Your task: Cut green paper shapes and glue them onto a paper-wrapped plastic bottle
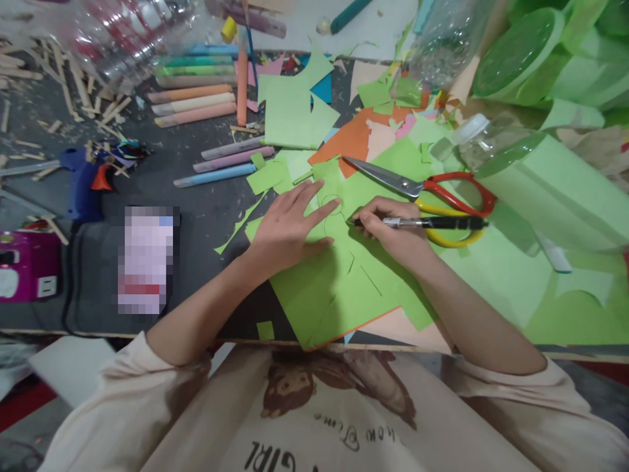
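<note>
At frame centre, the right hand [393, 231] grips a pen [432, 223] whose tip touches the green sheet [344, 288] that the flat, open left hand [287, 226] presses down.

Dim, even light; edges warped and blurred.

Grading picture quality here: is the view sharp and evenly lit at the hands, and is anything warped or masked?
Head view, centre: sharp, evenly lit, soft shadows under the left hand on the green sheet and the right hand gripping the pen; head view, edges: bowed and blurred, notably the clear bottle top left; head view, left: a pixelated block.
</note>
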Action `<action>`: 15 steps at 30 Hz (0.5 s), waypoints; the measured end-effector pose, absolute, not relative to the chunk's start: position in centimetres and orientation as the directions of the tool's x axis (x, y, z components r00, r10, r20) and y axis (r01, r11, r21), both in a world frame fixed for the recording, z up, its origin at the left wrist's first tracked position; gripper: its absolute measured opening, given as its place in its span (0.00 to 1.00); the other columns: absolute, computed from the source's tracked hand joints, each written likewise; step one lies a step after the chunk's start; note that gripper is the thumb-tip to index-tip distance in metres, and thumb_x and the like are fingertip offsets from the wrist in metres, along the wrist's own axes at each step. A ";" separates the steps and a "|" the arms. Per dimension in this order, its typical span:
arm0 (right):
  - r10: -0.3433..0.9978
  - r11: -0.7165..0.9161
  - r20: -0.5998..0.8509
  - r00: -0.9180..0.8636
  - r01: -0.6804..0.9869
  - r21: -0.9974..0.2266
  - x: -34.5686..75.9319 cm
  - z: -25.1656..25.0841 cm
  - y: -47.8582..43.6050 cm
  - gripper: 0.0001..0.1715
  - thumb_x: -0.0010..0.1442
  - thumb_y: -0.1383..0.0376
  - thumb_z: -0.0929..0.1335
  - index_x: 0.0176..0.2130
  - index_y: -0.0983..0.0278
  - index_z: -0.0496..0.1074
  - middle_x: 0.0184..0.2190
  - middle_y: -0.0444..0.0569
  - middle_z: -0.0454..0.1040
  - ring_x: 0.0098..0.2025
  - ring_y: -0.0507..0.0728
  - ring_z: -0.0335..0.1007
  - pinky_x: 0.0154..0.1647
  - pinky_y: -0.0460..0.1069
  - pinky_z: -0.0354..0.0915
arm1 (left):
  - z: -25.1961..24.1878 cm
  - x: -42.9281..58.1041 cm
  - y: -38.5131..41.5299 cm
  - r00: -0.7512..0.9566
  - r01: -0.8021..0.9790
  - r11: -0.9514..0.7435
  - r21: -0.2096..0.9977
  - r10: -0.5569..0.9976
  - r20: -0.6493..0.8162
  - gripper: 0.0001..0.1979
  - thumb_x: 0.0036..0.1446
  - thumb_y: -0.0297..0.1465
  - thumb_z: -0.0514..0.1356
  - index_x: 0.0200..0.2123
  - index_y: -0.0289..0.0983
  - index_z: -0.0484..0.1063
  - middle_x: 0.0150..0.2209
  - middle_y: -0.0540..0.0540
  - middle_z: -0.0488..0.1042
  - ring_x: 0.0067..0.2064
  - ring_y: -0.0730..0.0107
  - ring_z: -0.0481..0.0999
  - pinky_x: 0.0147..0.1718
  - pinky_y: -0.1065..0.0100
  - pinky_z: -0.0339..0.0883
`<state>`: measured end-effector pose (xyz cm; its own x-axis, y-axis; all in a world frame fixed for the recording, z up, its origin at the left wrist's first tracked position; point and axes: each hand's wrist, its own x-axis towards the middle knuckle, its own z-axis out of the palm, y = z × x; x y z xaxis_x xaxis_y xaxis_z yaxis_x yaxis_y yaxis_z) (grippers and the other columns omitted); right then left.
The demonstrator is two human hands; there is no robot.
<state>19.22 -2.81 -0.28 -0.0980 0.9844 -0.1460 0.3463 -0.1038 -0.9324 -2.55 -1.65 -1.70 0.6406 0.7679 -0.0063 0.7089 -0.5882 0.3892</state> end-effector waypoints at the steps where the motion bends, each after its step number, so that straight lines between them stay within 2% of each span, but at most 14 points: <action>1: 0.981 -0.116 -0.161 -0.110 0.336 -0.935 19.3 -0.3 -2.8 0.10 0.52 0.63 0.68 0.21 0.61 0.71 0.17 0.42 0.69 0.19 0.50 0.61 0.21 0.47 0.57 | -1.7 -2.5 -1.7 0.637 0.713 -0.584 0.389 0.771 -0.012 0.29 0.65 0.44 0.58 0.67 0.43 0.63 0.71 0.35 0.58 0.71 0.44 0.56 0.66 0.44 0.55; 5: 0.977 -0.151 -0.187 -0.106 0.277 -0.949 19.4 -0.4 -2.7 0.08 0.51 0.62 0.68 0.22 0.61 0.72 0.17 0.42 0.71 0.18 0.50 0.61 0.20 0.47 0.58 | -1.5 -2.5 -1.6 0.637 0.716 -0.575 0.395 0.771 -0.032 0.30 0.64 0.43 0.58 0.67 0.43 0.63 0.71 0.35 0.57 0.72 0.44 0.56 0.66 0.44 0.54; 10: 0.987 -0.124 -0.150 -0.058 0.322 -0.939 19.1 -0.6 -2.8 0.11 0.51 0.60 0.68 0.21 0.61 0.71 0.16 0.42 0.70 0.19 0.50 0.61 0.21 0.47 0.56 | -1.7 -2.5 -1.6 0.631 0.712 -0.571 0.409 0.775 -0.016 0.31 0.62 0.44 0.60 0.66 0.44 0.63 0.71 0.35 0.58 0.71 0.43 0.57 0.66 0.43 0.55; 15: 0.976 -0.122 -0.174 -0.133 0.330 -0.936 19.1 -0.3 -2.7 0.09 0.47 0.62 0.67 0.19 0.61 0.70 0.16 0.42 0.70 0.19 0.50 0.59 0.21 0.47 0.55 | -1.9 -2.6 -1.6 0.637 0.711 -0.581 0.397 0.771 -0.010 0.30 0.63 0.44 0.59 0.66 0.44 0.64 0.71 0.35 0.58 0.71 0.45 0.57 0.65 0.44 0.56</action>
